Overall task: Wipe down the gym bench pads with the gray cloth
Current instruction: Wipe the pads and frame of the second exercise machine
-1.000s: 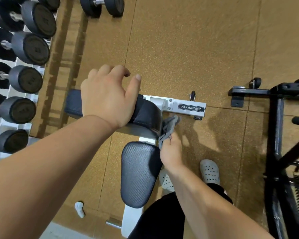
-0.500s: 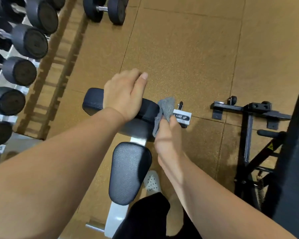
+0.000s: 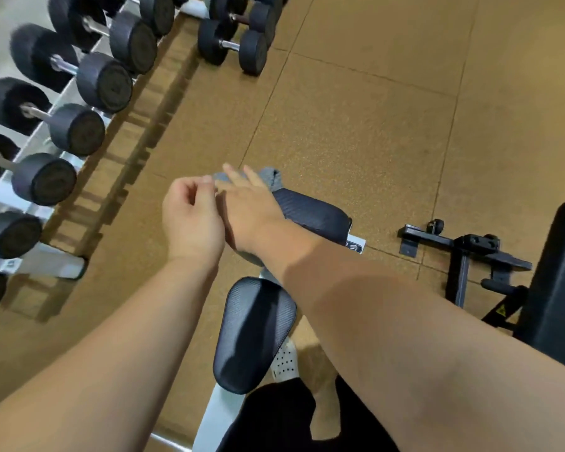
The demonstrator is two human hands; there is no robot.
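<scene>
Both hands have shifted since half a second back: my left hand has let go of the upper bench pad and now hangs loosely curled just off its left end, thumb and forefinger close together, gripping nothing I can make out. My right hand has come across to that same left end, fingers stretched flat over the gray cloth, which bunches at the pad's far left corner and pokes out past the fingertips. My right forearm crosses over the pad's middle and hides much of it. Below that, the lower bench pad sits bare on its white frame, partly shaded by my arm. A white perforated shoe peeks out just beside its right edge. Off left, a rack of dumbbells; one pair stands on the floor. At right, a black machine frame. Brown speckled rubber floor tiles all around.
</scene>
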